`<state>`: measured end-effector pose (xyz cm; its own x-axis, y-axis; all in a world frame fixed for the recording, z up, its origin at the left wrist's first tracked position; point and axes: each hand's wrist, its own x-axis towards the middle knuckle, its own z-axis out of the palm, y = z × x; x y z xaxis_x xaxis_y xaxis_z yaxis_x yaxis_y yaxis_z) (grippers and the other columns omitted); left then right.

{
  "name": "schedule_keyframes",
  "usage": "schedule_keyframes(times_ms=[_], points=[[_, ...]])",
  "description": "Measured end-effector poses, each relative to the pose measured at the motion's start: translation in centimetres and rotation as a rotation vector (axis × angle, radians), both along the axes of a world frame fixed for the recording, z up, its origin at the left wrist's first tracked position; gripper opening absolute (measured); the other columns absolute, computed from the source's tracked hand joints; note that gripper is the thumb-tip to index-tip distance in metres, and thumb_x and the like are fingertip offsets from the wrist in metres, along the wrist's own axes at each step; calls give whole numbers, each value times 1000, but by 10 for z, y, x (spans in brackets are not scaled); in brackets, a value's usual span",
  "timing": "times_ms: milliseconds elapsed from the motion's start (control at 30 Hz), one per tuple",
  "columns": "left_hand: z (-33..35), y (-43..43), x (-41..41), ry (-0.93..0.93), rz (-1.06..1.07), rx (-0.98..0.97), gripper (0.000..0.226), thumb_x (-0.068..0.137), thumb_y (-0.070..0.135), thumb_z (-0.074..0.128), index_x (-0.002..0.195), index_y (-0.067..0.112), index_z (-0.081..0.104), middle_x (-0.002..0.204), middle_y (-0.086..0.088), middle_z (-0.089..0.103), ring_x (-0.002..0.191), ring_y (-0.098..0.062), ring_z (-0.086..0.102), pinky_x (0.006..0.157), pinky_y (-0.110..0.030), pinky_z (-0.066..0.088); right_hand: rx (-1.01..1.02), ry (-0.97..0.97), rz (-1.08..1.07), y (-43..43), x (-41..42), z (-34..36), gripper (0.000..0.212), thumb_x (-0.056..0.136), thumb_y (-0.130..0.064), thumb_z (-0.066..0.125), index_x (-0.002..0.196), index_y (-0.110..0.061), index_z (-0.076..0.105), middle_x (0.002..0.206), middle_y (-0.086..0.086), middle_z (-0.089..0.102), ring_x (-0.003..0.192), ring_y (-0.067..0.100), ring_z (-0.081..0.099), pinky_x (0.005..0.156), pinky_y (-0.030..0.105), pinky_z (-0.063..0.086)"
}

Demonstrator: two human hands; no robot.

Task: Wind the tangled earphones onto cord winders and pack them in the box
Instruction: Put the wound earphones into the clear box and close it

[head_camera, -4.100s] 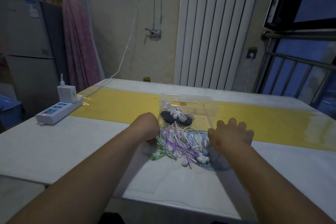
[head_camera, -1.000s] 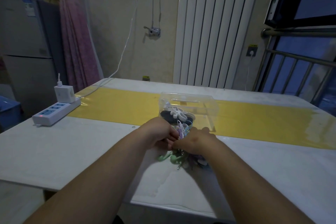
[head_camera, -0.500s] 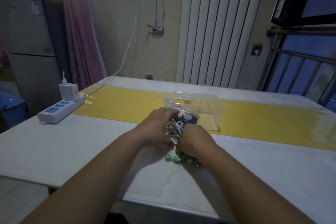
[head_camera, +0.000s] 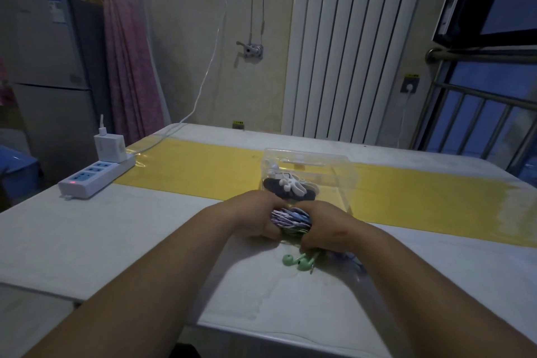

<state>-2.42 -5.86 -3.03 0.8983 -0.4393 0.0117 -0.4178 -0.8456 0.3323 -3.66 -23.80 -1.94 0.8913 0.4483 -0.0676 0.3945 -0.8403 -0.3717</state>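
Observation:
A bundle of tangled earphones (head_camera: 290, 219), with purple, blue and green cords, is squeezed between my two hands on the white table. My left hand (head_camera: 255, 216) grips its left side and my right hand (head_camera: 325, 229) grips its right side. Two green earbuds (head_camera: 297, 261) stick out below my right hand. Just behind my hands stands a clear plastic box (head_camera: 343, 171). White cord winders (head_camera: 289, 182) and a dark one (head_camera: 290, 193) lie inside it.
A white power strip (head_camera: 96, 176) with a charger plugged in lies at the table's left edge, its cable running to the wall. A yellow strip (head_camera: 189, 171) crosses the table under the box. A radiator and a window grille stand behind.
My hands have come together from either side of the spread-out cords and gathered them into one tight bundle in front of the box.

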Motion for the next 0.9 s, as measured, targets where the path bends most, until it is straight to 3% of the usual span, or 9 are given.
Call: schedule_keyframes(times_ms=[100, 167, 333, 400, 467, 533, 667, 800, 900], points=[[-9, -5, 2, -50, 84, -8, 17, 67, 30, 69, 83, 30, 63, 80, 5, 66, 75, -18, 61, 68, -35, 53, 23, -4, -44, -5, 6, -2, 47, 69, -15, 71, 106, -30, 47, 100, -1, 60, 82, 19, 59, 63, 36, 53], [-12, -7, 3, -105, 104, 14, 17, 65, 34, 67, 80, 27, 62, 77, 4, 65, 73, -19, 59, 64, -34, 52, 14, -39, -73, -9, 10, -4, 42, 69, -15, 69, 103, -28, 49, 98, 0, 60, 80, 18, 58, 59, 33, 49], [-9, -15, 3, -161, 119, 91, 14, 68, 30, 68, 75, 20, 63, 72, 0, 61, 71, -22, 56, 56, -31, 43, -77, -161, -144, -11, 13, -6, 34, 70, -34, 75, 101, -32, 61, 103, -3, 64, 86, 19, 59, 72, 34, 53], [-8, -16, 1, -182, 124, 111, 12, 69, 30, 68, 72, 21, 60, 68, 1, 56, 68, -21, 53, 53, -28, 37, -209, -139, -206, -11, 10, -4, 50, 67, -55, 74, 109, -33, 59, 108, -3, 63, 92, 22, 59, 79, 36, 52], [-7, -16, 1, -188, 127, 126, 13, 69, 30, 69, 75, 21, 62, 67, 1, 56, 66, -21, 52, 50, -27, 33, -312, -66, -289, -12, 7, -4, 77, 61, -73, 69, 125, -36, 48, 122, 0, 56, 108, 25, 54, 90, 39, 47], [-7, -15, 0, -187, 130, 133, 14, 70, 31, 70, 72, 23, 59, 65, 3, 53, 66, -20, 51, 49, -27, 31, -367, 0, -389, -12, 3, -7, 94, 57, -81, 66, 135, -36, 36, 134, 3, 44, 123, 30, 42, 97, 43, 40], [-4, -9, -2, -200, 140, 157, 16, 70, 32, 70, 71, 23, 57, 65, 3, 52, 66, -20, 50, 49, -28, 30, -351, 44, -449, -10, 7, -15, 102, 57, -82, 65, 141, -37, 29, 138, 7, 38, 127, 36, 38, 101, 49, 40], [-4, -5, -4, -211, 169, 170, 17, 71, 33, 67, 82, 20, 65, 72, 3, 54, 69, -22, 51, 51, -28, 32, -246, 16, -312, -9, 10, -17, 75, 77, -60, 67, 141, -37, 35, 130, 10, 44, 118, 35, 48, 96, 39, 44], [-5, -4, -4, -201, 197, 151, 21, 69, 35, 66, 86, 23, 64, 76, 4, 56, 74, -22, 55, 55, -28, 35, -115, 3, -224, -14, 9, -17, 66, 82, -49, 69, 140, -33, 40, 126, 8, 46, 114, 31, 51, 89, 34, 44]])
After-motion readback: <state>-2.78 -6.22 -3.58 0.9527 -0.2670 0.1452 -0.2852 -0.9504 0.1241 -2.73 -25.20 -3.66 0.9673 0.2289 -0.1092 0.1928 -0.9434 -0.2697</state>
